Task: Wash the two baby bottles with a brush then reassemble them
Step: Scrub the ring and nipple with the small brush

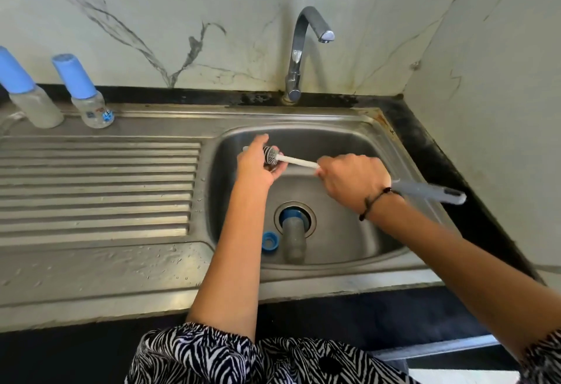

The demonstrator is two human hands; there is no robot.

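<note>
Head cam: left hand (255, 162) grips a small part over sink (349, 250), right hand (352, 182) grips brush (299, 161) w/ bristles against it. Bottle (294, 241) lies on drain, ring (270, 241) beside. Risk: wet part slips, drops.

Over the sink (349, 141), the left hand (255, 165) holds a small part that the brush (299, 161) head works into; the right hand (352, 182) grips the handle. At six o'clock of the drain lie a bottle (294, 239) and blue ring (270, 241). Two capped bottles (82, 92) stand at ten o'clock.
</note>
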